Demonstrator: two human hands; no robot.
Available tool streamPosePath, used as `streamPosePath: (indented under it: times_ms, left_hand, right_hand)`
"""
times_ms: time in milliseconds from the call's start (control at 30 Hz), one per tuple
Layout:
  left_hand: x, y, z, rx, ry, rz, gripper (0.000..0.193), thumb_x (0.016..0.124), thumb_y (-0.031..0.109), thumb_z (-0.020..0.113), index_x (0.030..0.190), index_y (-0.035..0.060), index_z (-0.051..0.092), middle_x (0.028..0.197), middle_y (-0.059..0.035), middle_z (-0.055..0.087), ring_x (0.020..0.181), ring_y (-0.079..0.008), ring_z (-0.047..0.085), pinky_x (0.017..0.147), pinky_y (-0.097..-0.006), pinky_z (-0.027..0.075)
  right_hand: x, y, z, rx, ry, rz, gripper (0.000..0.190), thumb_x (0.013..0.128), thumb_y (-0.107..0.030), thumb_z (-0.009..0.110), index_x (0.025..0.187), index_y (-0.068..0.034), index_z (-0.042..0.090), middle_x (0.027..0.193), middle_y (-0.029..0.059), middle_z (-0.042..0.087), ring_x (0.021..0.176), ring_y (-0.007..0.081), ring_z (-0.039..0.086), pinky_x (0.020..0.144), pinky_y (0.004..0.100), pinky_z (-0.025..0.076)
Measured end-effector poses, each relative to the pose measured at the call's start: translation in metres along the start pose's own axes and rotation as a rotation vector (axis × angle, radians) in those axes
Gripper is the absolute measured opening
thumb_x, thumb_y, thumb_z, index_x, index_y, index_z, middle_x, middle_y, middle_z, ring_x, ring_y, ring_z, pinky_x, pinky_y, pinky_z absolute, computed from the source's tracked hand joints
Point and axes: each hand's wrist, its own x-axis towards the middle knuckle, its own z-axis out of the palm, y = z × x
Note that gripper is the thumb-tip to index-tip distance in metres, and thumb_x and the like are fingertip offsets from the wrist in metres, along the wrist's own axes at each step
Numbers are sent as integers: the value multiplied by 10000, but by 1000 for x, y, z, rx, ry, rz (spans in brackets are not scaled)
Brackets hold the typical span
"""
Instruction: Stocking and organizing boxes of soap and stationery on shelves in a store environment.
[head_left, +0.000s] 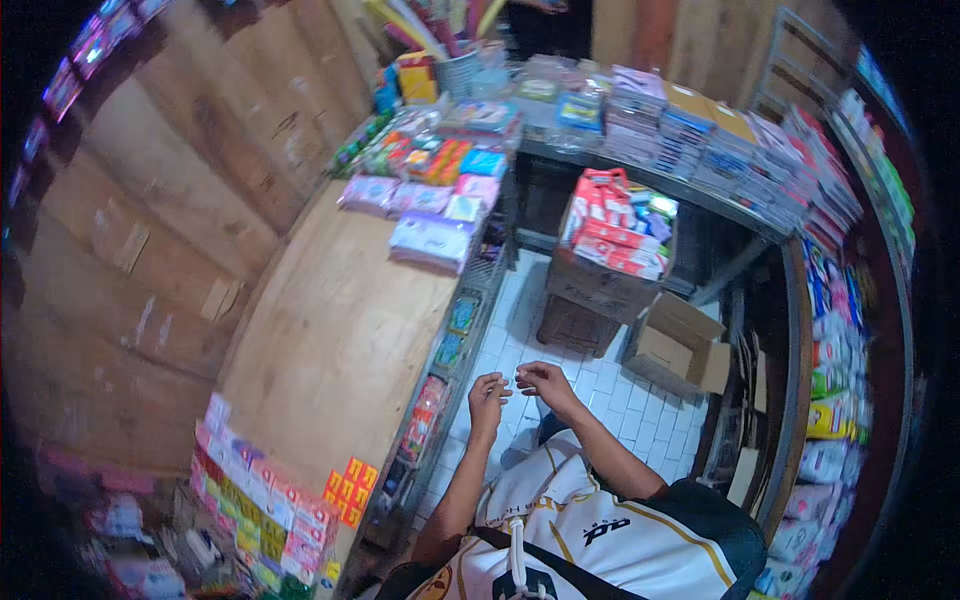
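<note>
My left hand (489, 397) is raised in front of my body over the tiled floor, fingers curled and partly spread. Close to its right is my right hand (541, 381), its fingertips bent toward the left one, with a small gap between them. No object can be made out in either hand. To the left lies a wooden tabletop (337, 300), with purple and white plastic packs (431, 238) at its far end. Stacked small boxes (262, 495) and a group of orange-red packets (350, 491) sit at its near end.
Ahead, a cardboard box (600, 289) full of red and white packs rests on a stool (576, 324). An open cardboard box (671, 349) is on the floor beside it. Stacked books (682, 135) line the back shelf; packaged goods (832, 405) fill the right shelf.
</note>
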Motion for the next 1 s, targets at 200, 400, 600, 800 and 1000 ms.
streamPosePath:
  times_ms: [200, 400, 600, 800, 1000]
  left_hand:
    - [48, 6, 61, 102, -168, -74, 224, 915, 154, 568, 1087, 11, 555, 936, -88, 644, 786, -155, 631, 660, -267, 481]
    - [102, 3, 161, 191, -310, -107, 218, 901, 141, 575, 1085, 24, 565, 929, -81, 642, 754, -143, 630, 646, -253, 471]
    - [155, 8, 252, 296, -389, -94, 205, 886, 118, 587, 1082, 60, 574, 886, -53, 640, 735, -134, 624, 623, -242, 466]
    - [224, 3, 330, 211, -457, 7, 201, 904, 128, 576, 1080, 32, 572, 835, -50, 625, 728, -130, 611, 625, -257, 496]
    - [259, 26, 407, 368, -471, 60, 205, 901, 105, 574, 1074, -3, 558, 863, -62, 614, 757, -136, 598, 663, -267, 507]
  right_hand:
    - [8, -8, -59, 134, 200, -27, 261, 905, -193, 611, 1092, -12, 611, 982, 93, 651, 905, 191, 637, 784, 330, 525]
    - [39, -29, -159, 221, 331, -61, 229, 902, -170, 607, 1068, -13, 617, 958, 89, 649, 881, 180, 640, 757, 326, 533]
    - [73, -64, -253, 177, 417, -80, 190, 895, -130, 594, 1044, -14, 619, 871, 67, 653, 786, 163, 640, 709, 301, 530]
    - [150, -121, -345, -251, 583, -194, 308, 819, -174, 624, 1057, 21, 621, 852, 116, 669, 762, 188, 637, 694, 306, 503]
    - [221, -146, -410, -620, 748, -301, 360, 755, -127, 620, 1090, 3, 606, 1026, 224, 636, 967, 371, 615, 837, 414, 490]
